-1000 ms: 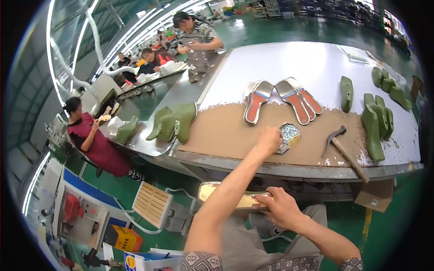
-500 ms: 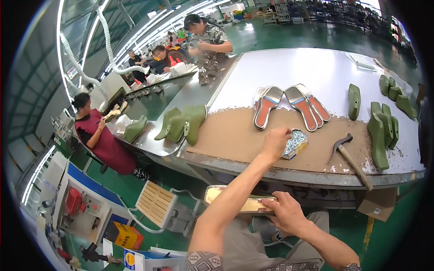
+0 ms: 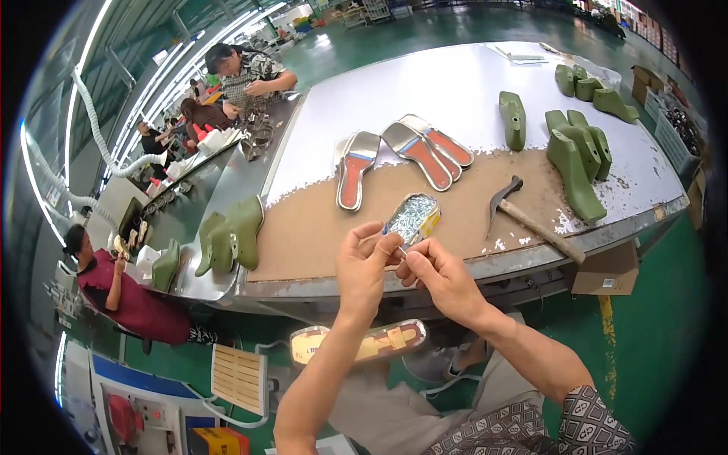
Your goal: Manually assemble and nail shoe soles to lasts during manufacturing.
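Observation:
My left hand (image 3: 362, 262) and my right hand (image 3: 446, 279) meet in front of the table edge, fingertips pinched together. Between them shows a thin, pale metal piece, seemingly a small nail (image 3: 403, 252); its far end is hidden by the fingers. Just beyond the fingertips, an open box (image 3: 413, 218) full of small silvery nails stands on the brown board. Lower down, across my lap, lies a shoe last with a yellow insole (image 3: 364, 343), sole side up, brown at its right end. Neither hand touches it, and my left forearm passes over part of it.
Silver-rimmed orange insoles (image 3: 434, 154) lie past the nail box. A wooden-handled hammer (image 3: 542, 230) rests to the right, near green shoe lasts (image 3: 580, 178). More lasts (image 3: 236, 235) stand left. One co-worker (image 3: 125, 292) sits left; another (image 3: 246, 76) stands farther back.
My left hand has come back from the nail box. My right hand has let go of the last on my lap and risen to meet the left. The view has shifted right.

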Demonstrator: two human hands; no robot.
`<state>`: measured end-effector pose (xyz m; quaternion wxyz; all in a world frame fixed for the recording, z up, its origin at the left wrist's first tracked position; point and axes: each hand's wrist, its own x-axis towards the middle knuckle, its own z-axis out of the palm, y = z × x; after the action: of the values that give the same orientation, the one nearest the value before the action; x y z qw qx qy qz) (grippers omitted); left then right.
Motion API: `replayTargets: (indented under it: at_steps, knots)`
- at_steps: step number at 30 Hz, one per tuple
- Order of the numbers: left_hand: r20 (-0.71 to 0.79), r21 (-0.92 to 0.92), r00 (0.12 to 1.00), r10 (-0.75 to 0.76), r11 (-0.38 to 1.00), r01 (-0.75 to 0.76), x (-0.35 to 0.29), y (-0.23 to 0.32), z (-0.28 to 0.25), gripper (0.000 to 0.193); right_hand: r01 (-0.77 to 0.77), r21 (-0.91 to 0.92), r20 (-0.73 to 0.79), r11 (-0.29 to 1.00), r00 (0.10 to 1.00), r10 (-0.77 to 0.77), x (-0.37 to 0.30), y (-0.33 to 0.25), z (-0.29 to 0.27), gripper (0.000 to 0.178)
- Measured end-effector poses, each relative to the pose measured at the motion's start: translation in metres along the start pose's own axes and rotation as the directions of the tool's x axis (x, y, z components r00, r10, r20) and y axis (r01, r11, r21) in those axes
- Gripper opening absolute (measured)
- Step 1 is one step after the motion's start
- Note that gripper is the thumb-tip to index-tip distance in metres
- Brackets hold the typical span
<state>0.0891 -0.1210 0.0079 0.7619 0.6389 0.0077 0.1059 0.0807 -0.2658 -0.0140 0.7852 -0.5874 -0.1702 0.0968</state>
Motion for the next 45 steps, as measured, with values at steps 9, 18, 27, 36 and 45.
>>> replayTargets:
  at_steps: [9, 18, 27, 36, 45]
  knots:
    - [0.273, 0.266, 0.939, -0.211, 0.954, 0.136, -0.037, 0.029, -0.028, 0.024, 0.21, -0.497, 0.063, 0.842, 0.976, -0.207, -0.01, -0.016, -0.003, 0.015]
    - [0.316, 0.653, 0.931, 0.181, 0.671, -0.352, -0.079, 0.026, -0.045, 0.018, 0.305, -0.909, 0.175, 0.283, 0.897, -0.406, -0.031, -0.023, -0.055, 0.026]
    - [0.22, 0.743, 0.974, -0.06, 0.657, -0.128, -0.095, 0.001, -0.039, 0.011, 0.041, -0.967, 0.083, -0.251, 0.983, -0.161, -0.069, -0.023, -0.213, 0.047]
    - [0.259, 0.811, 0.959, -0.112, 0.565, -0.153, -0.092, 0.0, -0.033, 0.009, -0.131, -0.447, -0.281, 0.885, 0.96, 0.0, -0.117, -0.03, -0.122, 0.051]
    - [0.237, 0.802, 0.971, -0.001, 0.565, -0.195, -0.099, -0.006, -0.042, 0.008, 0.299, -0.598, 0.293, 0.744, 0.945, -0.144, -0.122, -0.081, -0.076, 0.05]
